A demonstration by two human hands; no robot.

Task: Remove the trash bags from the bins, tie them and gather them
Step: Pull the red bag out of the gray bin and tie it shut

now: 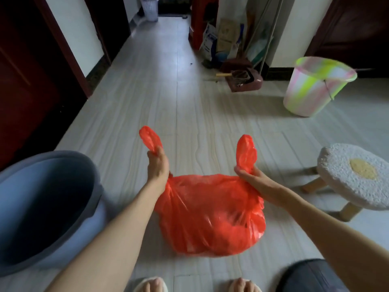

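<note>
1. Gripping glossy, crinkled red bag point(210, 213) on the floor between our hands: left hand point(157, 165) and right hand point(249, 175) each fisted around one handle loop.
2. Smooth grey bin point(42, 207) just left of left hand.
3. Bare tile floor point(189, 114) ahead of both hands; nubby round stool point(353, 175) right of right hand.

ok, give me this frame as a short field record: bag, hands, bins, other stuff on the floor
bag: red trash bag, full, resting on the tiled floor, not yet tied
left hand: left hand shut on the bag's left handle
right hand: right hand shut on the bag's right handle
handles: held apart, not crossed
nearest bin: grey bin left of the bag, no liner visible
other bins: pink and green bucket far right; white basket down the hallway
also: stool at right
</note>
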